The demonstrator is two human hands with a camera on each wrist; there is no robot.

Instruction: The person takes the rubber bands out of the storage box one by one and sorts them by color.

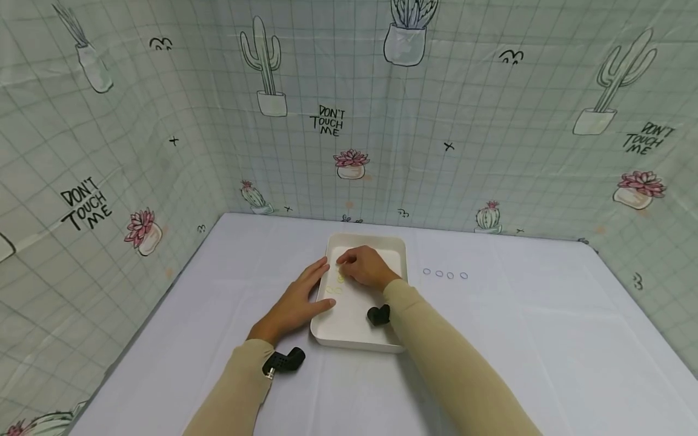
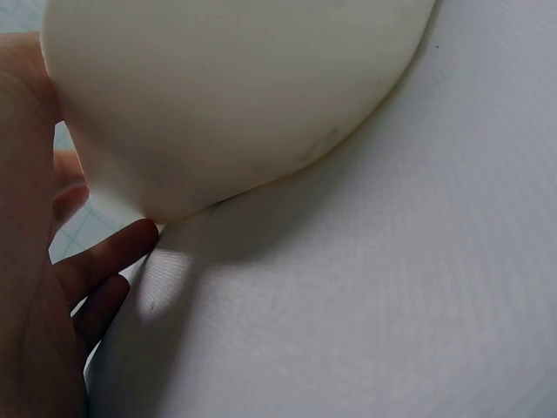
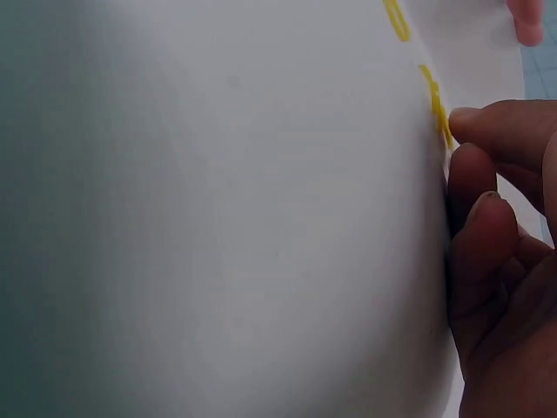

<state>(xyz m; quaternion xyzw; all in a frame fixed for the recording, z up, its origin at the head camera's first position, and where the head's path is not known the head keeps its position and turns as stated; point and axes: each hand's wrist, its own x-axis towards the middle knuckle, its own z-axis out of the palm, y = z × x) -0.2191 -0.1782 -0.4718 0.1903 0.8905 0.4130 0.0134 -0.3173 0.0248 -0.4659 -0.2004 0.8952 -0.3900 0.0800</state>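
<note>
A white rectangular tray [image 1: 392, 245] lies in the middle of the table. Small yellow rings [image 1: 334, 290] lie inside it near its left wall. My right hand [image 1: 366, 266] is inside the tray with fingers curled, its fingertips [image 3: 474, 131] at a yellow ring [image 3: 438, 109]; whether they pinch it is unclear. My left hand [image 1: 297, 300] lies flat against the tray's left rim, fingers straight. In the left wrist view the tray's outer wall [image 2: 235, 96] fills the top, with my fingers [image 2: 104, 261] beside it.
A row of small blue rings [image 1: 444, 274] lies on the white tablecloth right of the tray. Cactus-print walls enclose the table on the back and both sides. Black wrist cameras [image 1: 283, 361] sit on both forearms.
</note>
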